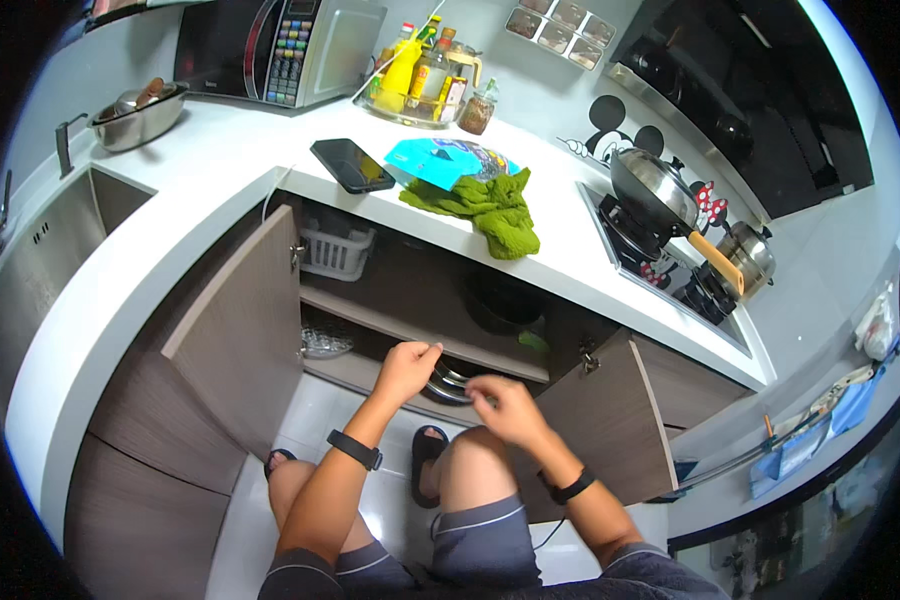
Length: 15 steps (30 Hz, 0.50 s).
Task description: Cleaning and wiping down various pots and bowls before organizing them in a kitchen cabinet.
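My left hand [409, 370] is raised in front of the cabinet's middle shelf [420, 326], its fingers curled; whether it holds something small cannot be told. To its right, my right hand [506, 409] is slightly blurred, with bent fingers, close to a round metal pan or lid [448, 386] on the lower level. Contact with that metal piece is unclear. On the upper level are a white plastic basket [337, 253] at the left and a dark round pot [501, 298] at the right, with a small green thing [532, 341] near it. A clear ribbed dish [325, 341] lies at the lower left.
Two cabinet doors [232, 330] [607, 420] stand swung out on either side. Above, the white countertop [562, 217] bears a green cloth [495, 206] overhanging the edge, a blue packet [435, 161] and a smartphone [352, 165]. A wok [652, 187] with a wooden handle sits on the hob, right.
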Tool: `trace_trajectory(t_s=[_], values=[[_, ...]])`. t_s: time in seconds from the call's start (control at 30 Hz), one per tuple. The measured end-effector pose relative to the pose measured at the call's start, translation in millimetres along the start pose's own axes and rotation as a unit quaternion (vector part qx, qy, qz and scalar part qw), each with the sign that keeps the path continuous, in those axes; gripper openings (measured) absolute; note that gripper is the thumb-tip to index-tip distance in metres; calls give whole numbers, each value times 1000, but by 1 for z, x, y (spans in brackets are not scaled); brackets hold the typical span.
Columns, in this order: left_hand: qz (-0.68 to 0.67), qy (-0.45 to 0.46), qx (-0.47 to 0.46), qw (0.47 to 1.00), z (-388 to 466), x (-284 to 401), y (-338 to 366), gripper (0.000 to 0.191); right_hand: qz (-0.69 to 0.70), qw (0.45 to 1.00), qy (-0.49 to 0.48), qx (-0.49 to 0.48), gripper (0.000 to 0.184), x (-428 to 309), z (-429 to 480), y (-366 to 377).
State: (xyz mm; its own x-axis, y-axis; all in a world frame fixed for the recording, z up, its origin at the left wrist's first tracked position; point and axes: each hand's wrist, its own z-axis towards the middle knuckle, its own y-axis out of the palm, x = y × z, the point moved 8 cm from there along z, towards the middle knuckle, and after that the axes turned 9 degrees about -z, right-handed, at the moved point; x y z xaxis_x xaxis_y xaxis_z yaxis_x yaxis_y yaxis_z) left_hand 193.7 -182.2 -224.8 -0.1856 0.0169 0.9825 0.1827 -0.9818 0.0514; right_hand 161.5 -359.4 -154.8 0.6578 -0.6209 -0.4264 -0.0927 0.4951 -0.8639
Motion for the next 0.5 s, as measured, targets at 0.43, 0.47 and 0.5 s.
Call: trace_trajectory(t_s=[0.43,0.47,0.5], values=[[-76,-65,-13,995,4,-18,-2,47,-218,958,-100,160,77,-20,295,-145],[-87,-67,-2,994,1,-17,-4,46,-210,960,-107,149,76,-18,296,-130],[-77,-64,0,995,-1,-15,-4,45,-205,962,-113,138,75,-18,294,-121]])
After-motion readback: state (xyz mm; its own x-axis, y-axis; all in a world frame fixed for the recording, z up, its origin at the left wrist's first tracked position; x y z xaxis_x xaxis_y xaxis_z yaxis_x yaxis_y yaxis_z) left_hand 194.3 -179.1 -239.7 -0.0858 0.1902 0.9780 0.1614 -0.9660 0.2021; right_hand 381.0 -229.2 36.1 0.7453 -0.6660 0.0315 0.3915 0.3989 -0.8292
